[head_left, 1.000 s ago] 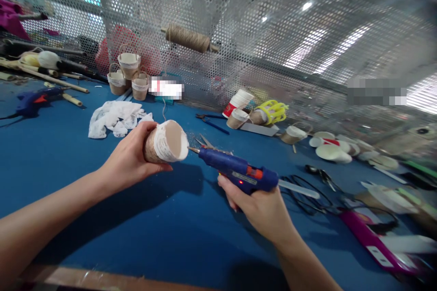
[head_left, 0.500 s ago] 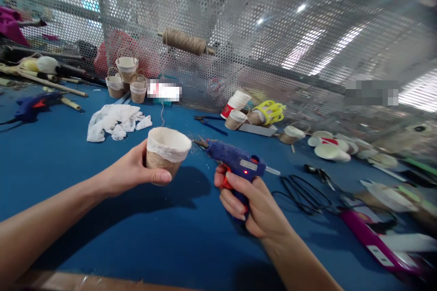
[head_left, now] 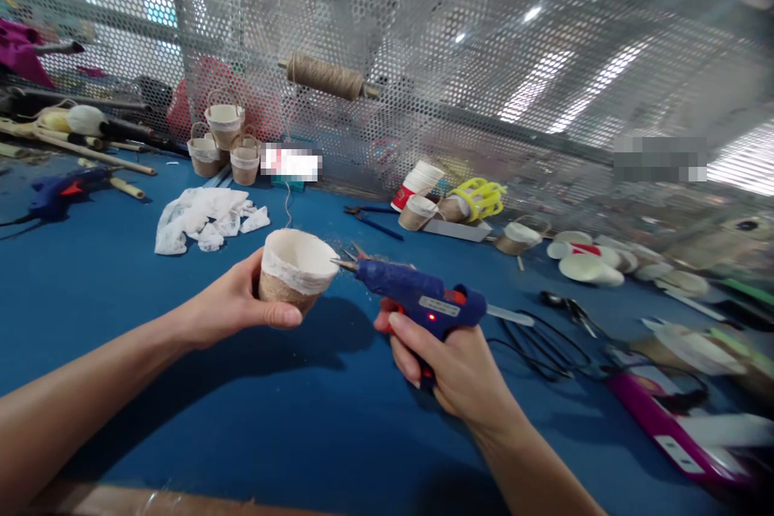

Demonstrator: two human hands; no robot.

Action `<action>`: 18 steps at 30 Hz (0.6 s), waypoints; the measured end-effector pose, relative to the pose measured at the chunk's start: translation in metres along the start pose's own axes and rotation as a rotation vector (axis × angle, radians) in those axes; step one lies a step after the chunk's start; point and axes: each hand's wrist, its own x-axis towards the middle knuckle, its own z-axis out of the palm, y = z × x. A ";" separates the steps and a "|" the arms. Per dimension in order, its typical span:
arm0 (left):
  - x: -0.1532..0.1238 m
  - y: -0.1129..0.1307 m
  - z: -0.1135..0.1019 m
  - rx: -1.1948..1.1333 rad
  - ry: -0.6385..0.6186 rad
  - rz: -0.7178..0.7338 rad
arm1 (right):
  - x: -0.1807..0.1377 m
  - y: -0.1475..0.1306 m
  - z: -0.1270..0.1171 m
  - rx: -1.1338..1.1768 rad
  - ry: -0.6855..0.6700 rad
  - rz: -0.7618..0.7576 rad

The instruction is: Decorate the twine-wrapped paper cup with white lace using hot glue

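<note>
My left hand (head_left: 257, 294) is closed around a small cup (head_left: 296, 264), thumb across its front. Brown twine covers the cup's lower part, white lace runs round its rim, and the mouth tips toward me. In my right hand (head_left: 447, 359) is a blue glue gun (head_left: 411, 290), gripped by its handle with fingers at the orange trigger. Its red light is lit and a clear glue stick (head_left: 511, 316) sticks out of its back. The metal nozzle (head_left: 343, 264) reaches the right side of the cup's rim; I cannot tell whether they touch.
Finished-looking twine cups with handles (head_left: 225, 137) stand at the back left, behind white lace scraps (head_left: 202, 218). Pliers (head_left: 375, 222) lie near the mesh wall, where a twine spool (head_left: 325, 76) hangs. Another glue gun (head_left: 57, 192) lies left; black cable (head_left: 544, 347) and a purple power strip (head_left: 659, 423) lie right.
The glue gun has moved left and slightly levelled, bringing its nozzle up to the cup's rim. My left hand and the cup have barely moved, the cup tilting slightly.
</note>
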 end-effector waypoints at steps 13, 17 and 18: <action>0.000 -0.002 -0.004 -0.010 -0.008 0.027 | 0.002 0.002 -0.001 0.062 -0.008 0.002; -0.002 -0.002 -0.004 0.030 -0.009 0.020 | 0.003 0.003 -0.003 0.077 -0.024 -0.007; -0.002 -0.002 -0.004 0.044 -0.003 0.024 | 0.003 0.003 -0.003 0.079 -0.016 -0.011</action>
